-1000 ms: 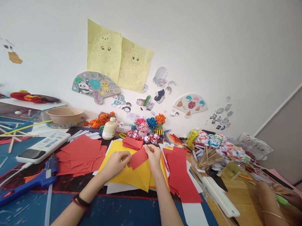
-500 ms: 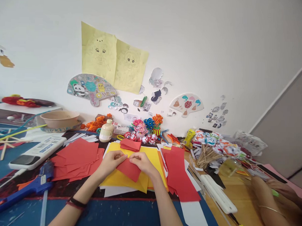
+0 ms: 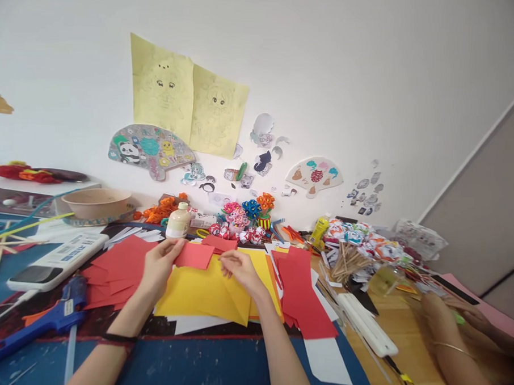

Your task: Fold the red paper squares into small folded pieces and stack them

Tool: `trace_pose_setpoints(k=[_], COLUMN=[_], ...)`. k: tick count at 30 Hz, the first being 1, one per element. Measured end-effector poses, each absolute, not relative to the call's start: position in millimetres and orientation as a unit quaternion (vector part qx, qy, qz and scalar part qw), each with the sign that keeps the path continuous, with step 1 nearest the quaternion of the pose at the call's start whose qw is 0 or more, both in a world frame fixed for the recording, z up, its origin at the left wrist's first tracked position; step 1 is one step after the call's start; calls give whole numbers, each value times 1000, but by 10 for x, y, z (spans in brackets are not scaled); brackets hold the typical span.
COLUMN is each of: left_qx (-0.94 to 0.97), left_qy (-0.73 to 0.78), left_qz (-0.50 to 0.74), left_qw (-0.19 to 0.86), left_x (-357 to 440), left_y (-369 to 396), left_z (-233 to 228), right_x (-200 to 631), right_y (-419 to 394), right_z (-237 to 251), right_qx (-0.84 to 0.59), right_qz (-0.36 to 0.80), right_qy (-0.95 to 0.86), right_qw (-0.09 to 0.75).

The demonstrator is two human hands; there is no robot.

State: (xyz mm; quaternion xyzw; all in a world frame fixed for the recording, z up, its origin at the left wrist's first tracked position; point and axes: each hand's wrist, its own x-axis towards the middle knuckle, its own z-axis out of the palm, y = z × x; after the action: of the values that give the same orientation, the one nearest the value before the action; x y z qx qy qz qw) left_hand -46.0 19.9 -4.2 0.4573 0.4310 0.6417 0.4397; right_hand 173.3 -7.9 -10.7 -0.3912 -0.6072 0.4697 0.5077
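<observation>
A small red paper piece (image 3: 197, 256) is pinched at its left end between the thumb and fingers of my left hand (image 3: 161, 263). It is held raised over a yellow paper sheet (image 3: 205, 295). My right hand (image 3: 240, 271) hovers just right of the piece, fingers loosely curled and slightly apart, with nothing visible in them. Behind both hands lies a small stack of red paper pieces (image 3: 220, 243). To the left is a spread pile of red paper (image 3: 120, 266), partly hidden by my left hand. Longer red sheets (image 3: 301, 294) lie to the right.
A blue glue gun (image 3: 60, 314) and a white power strip (image 3: 60, 260) lie at left. A glue bottle (image 3: 179, 220) stands behind the papers. On the right are a white bar-shaped device (image 3: 366, 322), bundled sticks (image 3: 348, 262) and another person's arm (image 3: 450, 343).
My left hand has moved left and up with the red paper, which is now flat and raised. My right hand has let go of it. The view has shifted slightly right.
</observation>
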Motion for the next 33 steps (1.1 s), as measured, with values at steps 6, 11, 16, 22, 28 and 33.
trace_pose_setpoints(k=[6,11,16,22,28,33], left_qx=[533,609,698,715,717,746], left_qy=[411,393,353,381,404,453], left_qz=[600,488,443,432,406,432], left_qw=[432,487,437,397,397,226], left_x=[-84,-60,-31,6,-11,17], left_y=[34,-19,-64,-148,-167,-171], left_z=[-91,-68,-23,-29,6,8], right_x=[1573,1648,1711,1660,1943,1825], right_y=[-214,-149,-69,-79,-83,-46], right_z=[5,-9,-114,-151,-50,-126], right_qx=[-326,-385,-414,-417,-479,-499], right_qz=[504,463,459,422,351,357], right_qy=[-620,-551,-541,-580,-391,-492], right_qw=[505,578,570,559,703,617])
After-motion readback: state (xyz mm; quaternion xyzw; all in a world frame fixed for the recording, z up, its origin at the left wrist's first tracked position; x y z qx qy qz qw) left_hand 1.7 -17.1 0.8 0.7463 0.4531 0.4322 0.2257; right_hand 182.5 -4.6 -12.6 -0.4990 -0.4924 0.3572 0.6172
